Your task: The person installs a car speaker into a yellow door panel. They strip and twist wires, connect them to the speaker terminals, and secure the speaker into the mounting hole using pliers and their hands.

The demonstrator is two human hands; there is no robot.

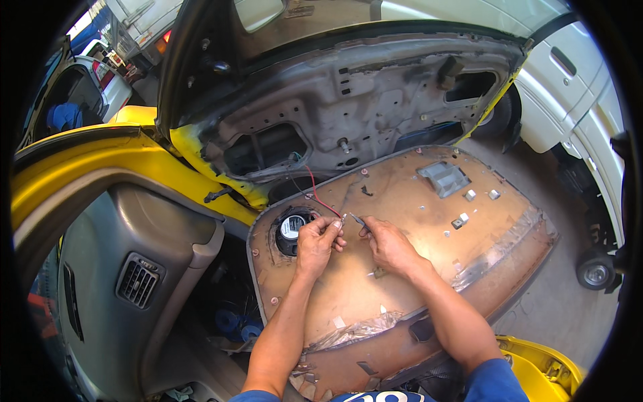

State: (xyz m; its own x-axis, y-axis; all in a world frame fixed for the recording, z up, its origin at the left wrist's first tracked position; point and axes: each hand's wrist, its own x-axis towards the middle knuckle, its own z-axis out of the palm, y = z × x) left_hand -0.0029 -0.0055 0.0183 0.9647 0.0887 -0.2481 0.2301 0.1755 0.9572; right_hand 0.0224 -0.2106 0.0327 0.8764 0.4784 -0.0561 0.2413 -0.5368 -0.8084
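My left hand (316, 245) is closed in a pinch on the end of a red wire (320, 195), which comes out of an opening in the bare car door (321, 100). A thin black wire (293, 179) runs beside it. My right hand (390, 248) is closed around a small dark tool with a thin metal tip (356, 219), close to the wire end; its exact kind is hard to make out. Both hands are over the back of a brown door panel (395, 194). A round speaker (293, 226) is set in the panel, just left of my left hand.
The yellow car's dashboard (154, 214) with an air vent (140, 280) is at the left. Metal clips (460, 221) and a grey bracket (443, 178) sit on the panel. A white vehicle (569, 87) stands at the right. Someone in a blue cap (65, 116) is far left.
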